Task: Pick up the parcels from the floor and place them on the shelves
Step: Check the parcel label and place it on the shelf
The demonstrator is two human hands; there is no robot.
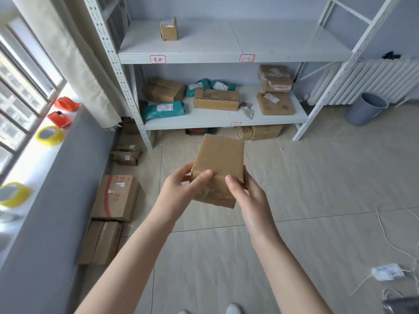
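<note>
A brown box [218, 168] is held above the bare tiled floor [317, 189] in front of the shelves [226, 57], clamped by the fingers of the left hand [181, 189] and right hand [247, 193]. One small box [168, 28] is seen near the upper shelf's back edge, and two cartons [115, 198] are stacked along the left wall

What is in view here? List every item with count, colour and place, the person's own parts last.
Held box: 1, brown, mid-air.
Small box: 1, brown, upper shelf.
Lower shelf: about 5 brown boxes, 3 teal bags.
Floor boxes: several, brown, by the left wall.
Tape rolls: 2, yellow, windowsill.
Tape dispensers: 2, orange, windowsill.
Bin: 1, grey, by the radiator.
Left hand, right hand: both hold the box.
</note>
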